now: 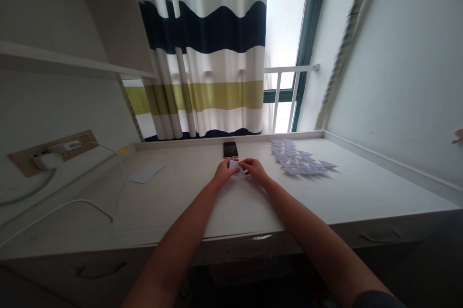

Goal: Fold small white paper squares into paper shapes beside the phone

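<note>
Two hands (238, 172), close together, pinch one small paper (236, 167) above the counter (238, 211), just nearer than the phone (230, 149).

The desk (235, 211) is white, with a low raised border at the back. From its middle, a dark phone (230, 149) lies flat at 12 o'clock, and many folded papers (300, 161) lie close together, some overlapping, at 2 o'clock. At 10 o'clock there is flat white paper (146, 173), and a white cable (111, 220) bends on the surface at 8 o'clock.
</note>
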Motion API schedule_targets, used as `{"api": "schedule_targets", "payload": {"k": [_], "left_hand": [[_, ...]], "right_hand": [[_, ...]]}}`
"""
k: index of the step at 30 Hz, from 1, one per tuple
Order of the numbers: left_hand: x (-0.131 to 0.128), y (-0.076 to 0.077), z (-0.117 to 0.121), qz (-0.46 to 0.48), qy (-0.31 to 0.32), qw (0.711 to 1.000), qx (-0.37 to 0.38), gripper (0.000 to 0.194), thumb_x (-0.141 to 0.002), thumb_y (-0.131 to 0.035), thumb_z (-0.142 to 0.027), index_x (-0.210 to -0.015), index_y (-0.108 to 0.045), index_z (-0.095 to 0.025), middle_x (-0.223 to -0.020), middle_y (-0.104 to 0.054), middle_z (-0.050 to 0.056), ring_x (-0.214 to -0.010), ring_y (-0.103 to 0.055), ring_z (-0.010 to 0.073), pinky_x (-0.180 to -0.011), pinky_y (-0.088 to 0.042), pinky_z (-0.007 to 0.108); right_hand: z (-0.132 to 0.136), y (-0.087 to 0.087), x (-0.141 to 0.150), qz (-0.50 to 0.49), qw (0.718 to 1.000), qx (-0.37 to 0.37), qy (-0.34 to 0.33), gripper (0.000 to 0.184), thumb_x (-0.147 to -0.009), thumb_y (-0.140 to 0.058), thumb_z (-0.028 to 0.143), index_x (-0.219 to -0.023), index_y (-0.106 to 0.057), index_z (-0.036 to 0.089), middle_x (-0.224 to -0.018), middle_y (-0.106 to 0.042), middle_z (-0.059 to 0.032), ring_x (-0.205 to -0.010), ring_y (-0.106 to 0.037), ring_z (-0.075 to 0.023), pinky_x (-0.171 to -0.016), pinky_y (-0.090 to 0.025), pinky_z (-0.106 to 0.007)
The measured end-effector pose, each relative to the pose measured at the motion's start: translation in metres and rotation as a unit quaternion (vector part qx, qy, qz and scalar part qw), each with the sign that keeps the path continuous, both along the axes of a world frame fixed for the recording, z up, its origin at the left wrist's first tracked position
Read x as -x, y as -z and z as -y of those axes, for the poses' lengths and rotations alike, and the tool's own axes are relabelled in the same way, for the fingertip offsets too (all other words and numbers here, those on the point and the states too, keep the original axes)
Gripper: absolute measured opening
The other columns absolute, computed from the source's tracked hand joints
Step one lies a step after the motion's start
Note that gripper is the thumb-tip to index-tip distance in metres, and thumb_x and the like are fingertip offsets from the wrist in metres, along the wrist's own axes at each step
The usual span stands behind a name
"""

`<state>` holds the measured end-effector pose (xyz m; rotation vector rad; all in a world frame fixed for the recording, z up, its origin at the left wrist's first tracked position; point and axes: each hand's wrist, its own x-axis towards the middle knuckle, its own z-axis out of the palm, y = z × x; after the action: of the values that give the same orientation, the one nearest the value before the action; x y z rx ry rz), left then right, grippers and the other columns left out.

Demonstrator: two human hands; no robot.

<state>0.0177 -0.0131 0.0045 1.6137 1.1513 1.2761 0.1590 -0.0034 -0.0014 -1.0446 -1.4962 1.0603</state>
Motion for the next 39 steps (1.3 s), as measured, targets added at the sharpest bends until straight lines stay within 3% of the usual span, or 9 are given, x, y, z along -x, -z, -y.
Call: {"api": "schedule_targets", "payload": {"k": [9,15,22,33,39], "left_hand": [[0.001,0.003,-0.003,0.006,0.003,1.0,0.001,0.034,-0.054,-0.067,-0.01,-0.088,-0.061,-0.013,-0.077,-0.064,0.003,-0.071,-0.057,0.0145,-0.067,-0.044,0.026],[0.002,0.003,-0.006,0.028,-0.046,0.999,0.004,0.034,-0.056,-0.068,-0.017,-0.089,-0.062,-0.013,-0.079,-0.063,0.005,-0.071,-0.056,0.0149,-0.065,-0.044,0.026],[0.004,0.009,-0.013,0.06,-0.031,0.998,0.02,0.036,-0.054,-0.069,-0.017,-0.089,-0.062,-0.014,-0.075,-0.062,0.003,-0.069,-0.055,0.0137,-0.064,-0.044,0.025],[0.003,0.004,-0.01,0.196,-0.006,0.976,0.098,0.038,-0.054,-0.066,-0.011,-0.091,-0.058,-0.014,-0.077,-0.061,0.003,-0.068,-0.056,0.0118,-0.065,-0.046,0.026],[0.005,0.002,-0.008,0.244,0.005,0.964,0.109,0.036,-0.052,-0.067,-0.009,-0.086,-0.058,-0.013,-0.074,-0.061,0.003,-0.067,-0.056,0.0118,-0.069,-0.046,0.029]], "right_hand": [[-0.005,0.004,0.0,0.023,1.0,-0.01,0.014,0.016,-0.061,-0.063,0.03,-0.065,-0.062,0.014,-0.055,-0.056,0.001,-0.048,-0.048,-0.0075,-0.049,-0.043,-0.022],[-0.007,0.007,0.001,-0.001,1.0,0.001,-0.009,0.019,-0.062,-0.064,0.032,-0.068,-0.06,0.014,-0.059,-0.057,0.0004,-0.05,-0.05,-0.008,-0.047,-0.045,-0.022],[-0.009,0.008,0.002,0.007,0.999,-0.032,0.011,0.019,-0.061,-0.064,0.032,-0.062,-0.053,0.016,-0.047,-0.051,0.0045,-0.041,-0.046,-0.007,-0.043,-0.04,-0.021],[-0.008,0.004,0.003,0.045,0.997,-0.057,0.019,0.02,-0.064,-0.059,0.034,-0.06,-0.052,0.016,-0.041,-0.049,0.0047,-0.039,-0.045,-0.0084,-0.044,-0.036,-0.021],[-0.008,0.004,0.005,-0.008,0.999,-0.038,-0.02,0.021,-0.06,-0.063,0.034,-0.063,-0.054,0.016,-0.047,-0.054,0.0032,-0.043,-0.049,-0.009,-0.049,-0.041,-0.023]]}}
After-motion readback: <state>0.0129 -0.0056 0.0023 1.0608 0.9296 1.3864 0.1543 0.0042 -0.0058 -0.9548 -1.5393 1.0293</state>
